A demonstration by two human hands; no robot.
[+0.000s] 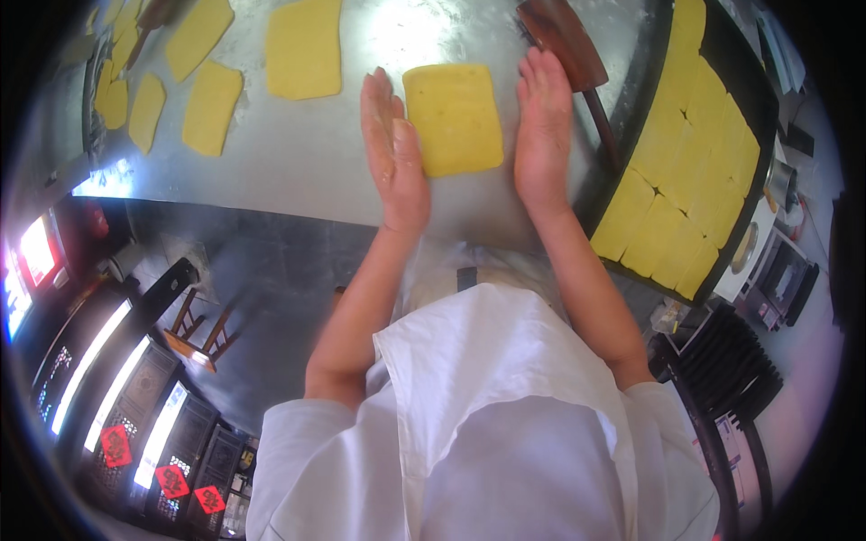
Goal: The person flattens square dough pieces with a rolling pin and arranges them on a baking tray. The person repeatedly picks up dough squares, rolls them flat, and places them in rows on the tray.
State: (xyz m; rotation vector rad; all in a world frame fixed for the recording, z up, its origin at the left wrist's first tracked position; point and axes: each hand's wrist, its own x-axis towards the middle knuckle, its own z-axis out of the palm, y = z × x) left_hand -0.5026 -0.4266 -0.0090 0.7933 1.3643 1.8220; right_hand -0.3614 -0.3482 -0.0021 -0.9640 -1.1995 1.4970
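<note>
A flat, squarish sheet of yellow dough lies on the metal worktop between my two hands. My left hand is extended flat, with its thumb side against the sheet's left edge. On the other side, my right hand lies flat and holds nothing; a strip of bare metal separates it from the dough. The fingertips of that hand are at the thick barrel of a reddish-brown wooden rolling pin, whose thin handle points down toward the tray. I cannot tell whether they touch it.
A black baking tray on the right holds yellow dough pieces laid edge to edge. Several dough sheets are spread leftward, near another brown wooden tool. The worktop's front edge runs before me; a wooden stool stands on the floor.
</note>
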